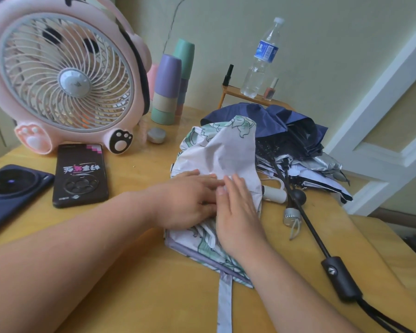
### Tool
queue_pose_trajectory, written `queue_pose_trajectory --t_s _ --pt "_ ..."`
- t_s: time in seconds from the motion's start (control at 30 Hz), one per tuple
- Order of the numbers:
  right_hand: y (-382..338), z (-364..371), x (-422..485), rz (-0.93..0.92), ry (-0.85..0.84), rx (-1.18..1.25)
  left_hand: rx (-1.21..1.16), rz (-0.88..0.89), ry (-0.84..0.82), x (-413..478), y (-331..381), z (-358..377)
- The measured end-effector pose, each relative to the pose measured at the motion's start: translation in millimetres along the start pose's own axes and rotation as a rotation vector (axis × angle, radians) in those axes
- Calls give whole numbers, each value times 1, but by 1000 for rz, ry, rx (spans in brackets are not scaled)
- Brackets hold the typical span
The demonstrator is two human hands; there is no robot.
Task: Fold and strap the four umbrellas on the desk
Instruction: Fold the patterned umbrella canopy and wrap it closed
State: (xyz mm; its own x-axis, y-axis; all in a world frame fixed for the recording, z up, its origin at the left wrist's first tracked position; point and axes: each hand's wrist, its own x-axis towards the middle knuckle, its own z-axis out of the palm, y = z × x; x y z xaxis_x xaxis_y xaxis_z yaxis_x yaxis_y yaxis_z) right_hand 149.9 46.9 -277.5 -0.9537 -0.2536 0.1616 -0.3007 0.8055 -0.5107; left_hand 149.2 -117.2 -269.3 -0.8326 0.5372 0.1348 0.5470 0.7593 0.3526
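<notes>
A white umbrella with green flower print [222, 150] lies crumpled in the middle of the yellow desk [135, 284], its grey strap [224, 306] trailing toward me. My left hand [185, 200] lies on its fabric, fingers stretched to the right. My right hand [237, 212] presses flat on the fabric beside it, fingers straight. Behind and to the right lies a heap of loose umbrellas: a navy one [271, 121], a silver-lined one [322, 164], and a black shaft with a black handle [341, 277]. A white handle [274, 194] pokes out by the right hand.
A pink desk fan [65, 75] stands at the back left. Two phones [81, 175] [10, 188] lie in front of it. Stacked pastel cups [167, 90], a small grey case [156, 135], a water bottle [262, 58] and nail polish bottles on a small shelf [250, 97] stand behind.
</notes>
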Motion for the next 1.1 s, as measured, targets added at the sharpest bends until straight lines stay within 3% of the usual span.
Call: queue_pose_trajectory --t_s 0.03,0.1,0.17,0.2,0.27,0.33,0.37,0.63,0.73,1.1 --pt "7 4 -1 1 -5 -45 -142 -35 96 -3 -5 -5" --pt "15 5 -1 12 -4 -7 -404 -195 491 -13 -16 -21" --pt "18 4 0 18 12 43 -449 -446 832 -26 -20 -46" --pt "19 3 -1 19 29 42 -410 -566 854 -32 -20 -57" --pt "18 3 -1 41 61 9 -288 -686 569 -42 -15 -69" --pt "16 4 -1 75 81 -90 -204 -672 228 -48 -6 -63" --pt "15 4 -1 90 89 -141 -177 -632 146 -49 -1 -56" --pt "14 4 -1 101 56 -240 -275 -496 378 -28 -4 -13" --pt "19 1 -1 81 30 -263 -207 -395 370 -29 -6 -9" --pt "18 -1 -3 83 -8 -272 -316 -432 316 -34 9 -14"
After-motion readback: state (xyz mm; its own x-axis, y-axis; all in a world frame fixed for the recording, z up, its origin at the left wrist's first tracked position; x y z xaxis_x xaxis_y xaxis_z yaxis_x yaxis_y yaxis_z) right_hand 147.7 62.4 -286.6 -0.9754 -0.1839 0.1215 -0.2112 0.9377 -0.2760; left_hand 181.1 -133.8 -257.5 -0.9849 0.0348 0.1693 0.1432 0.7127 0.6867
